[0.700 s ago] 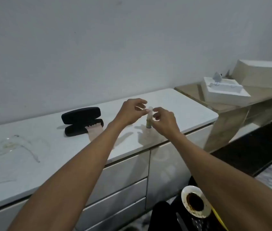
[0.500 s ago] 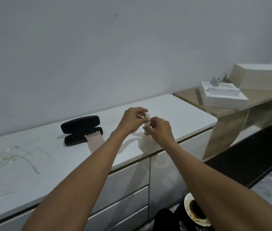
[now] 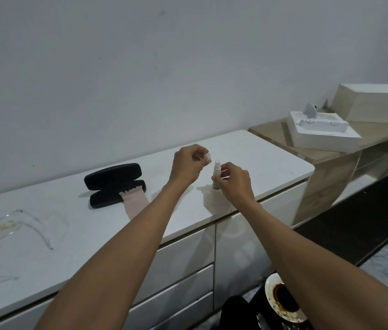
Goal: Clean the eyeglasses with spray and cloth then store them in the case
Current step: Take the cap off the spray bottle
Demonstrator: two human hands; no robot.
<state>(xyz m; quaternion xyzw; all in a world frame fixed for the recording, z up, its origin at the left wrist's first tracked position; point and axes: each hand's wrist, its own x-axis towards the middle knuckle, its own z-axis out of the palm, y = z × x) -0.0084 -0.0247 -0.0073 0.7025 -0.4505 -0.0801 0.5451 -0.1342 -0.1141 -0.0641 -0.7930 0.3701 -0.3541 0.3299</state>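
Small white plastic spray bottle [image 3: 216,177] upright, held just above white cabinet top [image 3: 271,167], right of centre. Right hand [image 3: 234,184] fingers curled round bottle body, nozzle exposed. Left hand [image 3: 185,166] up and left of bottle, fingertips pinching small clear cap [image 3: 208,157], apart from nozzle.

Clear-framed eyeglasses [image 3: 9,231] lying on top at far left, well apart from hands, lenses smudged. Black hard-shell glasses case [image 3: 114,184] open between eyeglasses and hands, beige cleaning cloth [image 3: 134,204] hanging out of lower half onto top.

Step in hand, judged: uncapping done, spray next. Set cap down somewhere findable near case, not near edge. Keep bottle upright, nozzle pointed away from face. Bring bottle to eyeglasses, or lift eyeglasses by frame, not lenses. Light mist on both lenses, then cloth.

Versus 0.5 s ago: cap then on bottle, both hands together at top; now cap off, left hand lifted clear. Bottle roughly same spot. Case, cloth, eyeglasses unmoved.

Beyond: wooden side unit [image 3: 326,163] with white foam tray [image 3: 323,136] at right; stained white bowl [image 3: 283,303] on floor.
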